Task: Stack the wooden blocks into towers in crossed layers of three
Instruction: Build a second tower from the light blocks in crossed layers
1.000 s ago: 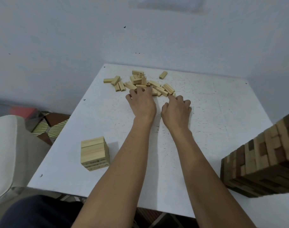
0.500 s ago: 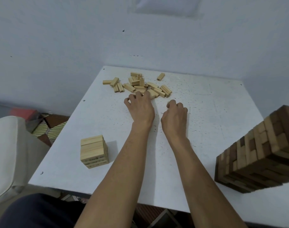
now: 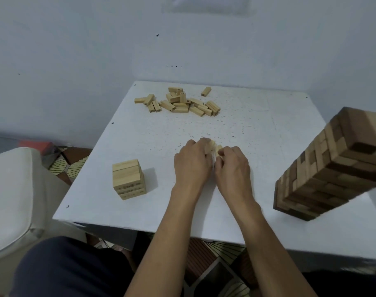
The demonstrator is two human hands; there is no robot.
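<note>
Small pale wooden blocks, plain oblongs with dark numerals printed on some ends, lie in a loose pile (image 3: 182, 102) at the far side of the white table (image 3: 268, 125), some overlapping, with a single block (image 3: 206, 91) lying just apart behind it. A short tower (image 3: 128, 179) of the same pale wood stands upright near the table's near left edge, its layers crossed and its top layer flush. A much taller tower (image 3: 332, 168) of mixed dark and light wood stands at the right. Near the middle of the table the left hand (image 3: 191, 166) and the right hand (image 3: 232, 166) are pressed side by side, fingers curled and clamped round the held blocks (image 3: 211, 146), whose pale ends show above the knuckles; their number cannot be told. Half a second ago both hands were at the near edge of the pile with fingers among the blocks; they are now drawn back towards the person and stand well apart from it, gathered on the blocks. The short tower shows no change in height. A white chair (image 3: 11, 189) stands left of the table.
</note>
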